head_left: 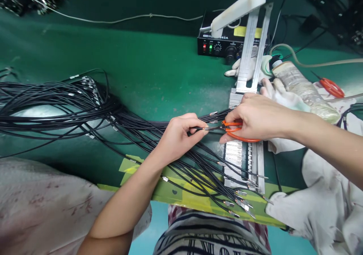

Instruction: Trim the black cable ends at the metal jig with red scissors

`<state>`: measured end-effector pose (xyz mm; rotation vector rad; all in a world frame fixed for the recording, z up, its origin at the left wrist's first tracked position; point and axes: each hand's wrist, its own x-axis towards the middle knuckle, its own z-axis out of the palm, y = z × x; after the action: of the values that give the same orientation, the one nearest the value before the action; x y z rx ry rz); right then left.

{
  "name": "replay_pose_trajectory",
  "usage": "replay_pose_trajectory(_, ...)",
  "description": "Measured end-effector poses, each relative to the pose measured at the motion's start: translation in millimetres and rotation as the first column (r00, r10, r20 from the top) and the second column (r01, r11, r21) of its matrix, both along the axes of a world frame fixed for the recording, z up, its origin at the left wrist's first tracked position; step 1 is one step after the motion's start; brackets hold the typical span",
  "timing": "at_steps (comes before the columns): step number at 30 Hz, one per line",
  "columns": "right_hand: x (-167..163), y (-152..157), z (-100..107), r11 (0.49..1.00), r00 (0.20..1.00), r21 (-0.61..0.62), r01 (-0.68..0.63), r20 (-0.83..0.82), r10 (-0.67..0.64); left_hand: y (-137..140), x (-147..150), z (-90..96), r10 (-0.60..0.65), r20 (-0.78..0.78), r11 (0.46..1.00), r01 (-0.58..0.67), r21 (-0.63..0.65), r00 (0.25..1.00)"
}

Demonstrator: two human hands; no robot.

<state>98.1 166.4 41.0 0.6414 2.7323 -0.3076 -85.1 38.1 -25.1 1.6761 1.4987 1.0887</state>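
My left hand (pixel 178 137) pinches one thin black cable near its metal tip, just above a big bundle of black cables (pixel 85 111) that fans across the green bench. My right hand (pixel 255 117) grips orange-handled scissors (pixel 239 132), whose blades meet the cable end right at my left fingertips. Several cable ends with metal ferrules (pixel 241 200) lie spread over the yellow-taped front edge. Under my right hand sits a slotted metal fixture (pixel 244 160).
A black control box (pixel 224 43) with lit buttons stands at the back, behind a white lever arm (pixel 238 9) on metal rails. White gloves (pixel 272 84), a plastic bottle (pixel 303 90), other orange scissors (pixel 331 87) and white cloths (pixel 326 202) lie on the right.
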Motion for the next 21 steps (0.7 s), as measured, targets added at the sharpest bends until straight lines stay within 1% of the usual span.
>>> replay_pose_trajectory(2,-1,-4,2,0.993,0.999,0.109,-0.041,-0.008,0.042,0,0,-0.7,-0.001,-0.007,1.0,0.001,0.0,1.0)
replay_pose_trajectory(4,-2,-8,3,0.976,0.997,0.204,-0.075,0.012,0.074,0,0,-1.1,0.0,-0.014,1.0,0.0,0.002,1.0)
replay_pose_trajectory(6,-2,-11,2,0.962,0.996,0.257,-0.093,0.042,0.085,0,1,-1.4,0.005,-0.016,1.0,-0.005,0.006,1.0)
replay_pose_trajectory(8,-3,-12,1,0.959,0.995,0.268,-0.092,0.066,0.077,0,2,-2.0,0.014,-0.012,1.0,-0.013,0.014,1.0)
replay_pose_trajectory(10,-2,-13,1,0.965,0.995,0.249,-0.081,0.083,0.062,0,3,-2.9,0.02,-0.005,1.0,-0.02,0.02,1.0)
replay_pose_trajectory(12,-2,-12,0,0.977,0.995,0.21,-0.042,0.096,0.022,1,3,-4.0,0.023,0.0,1.0,-0.023,0.018,1.0)
replay_pose_trajectory(15,-1,-10,-2,0.992,0.993,0.121,0.033,0.104,-0.046,1,4,-5.6,0.024,-0.003,1.0,-0.024,0.01,1.0)
replay_pose_trajectory(17,0,-8,-5,0.996,0.994,0.069,0.061,0.091,-0.067,2,3,-6.3,0.021,-0.009,1.0,-0.021,0.002,1.0)
replay_pose_trajectory(19,0,-7,-6,0.996,0.993,0.015,0.092,0.072,-0.093,2,3,-6.3,0.016,-0.007,1.0,-0.016,-0.015,1.0)
replay_pose_trajectory(21,1,-5,-7,0.987,0.989,-0.079,0.139,0.054,-0.135,2,2,-5.5,0.016,0.015,0.999,-0.015,-0.039,1.0)
